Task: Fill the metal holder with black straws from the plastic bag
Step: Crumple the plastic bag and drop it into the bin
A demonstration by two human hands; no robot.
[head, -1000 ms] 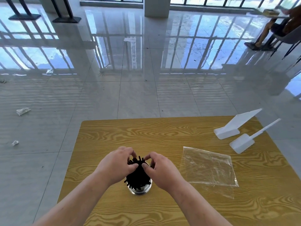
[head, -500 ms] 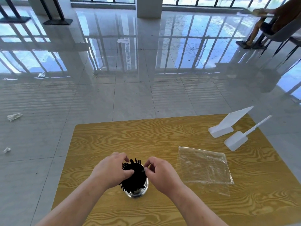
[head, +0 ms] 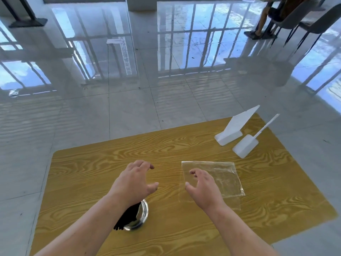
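Metal holder (head: 145,212): round and shiny, standing on the near middle of the table (head: 83,172), its far left side hidden under the left wrist. Black straws (head: 129,217): a dense bundle inside the holder, the ends leaning out over its near left rim. Plastic bag (head: 225,179): clear, lying flat on the table to the right of the holder and well apart from it. Left hand (head: 133,182): above the table just beyond the holder, fingers spread and loosely bent, gripping nothing. Right hand (head: 203,188): over the near left corner of the bag, fingers likewise spread and loosely bent, nothing held; whether it touches the bag cannot be told. Table: yellow wood-grain top with rounded corners. Two white plastic stands (head: 233,131) (head: 246,144): side by side at the far right corner. Floor (head: 129,100): glossy pale tile mirroring window bars, with a crumpled scrap (head: 13,92) at far left. Seated person (head: 265,17) and grey chair (head: 302,21): far right background.
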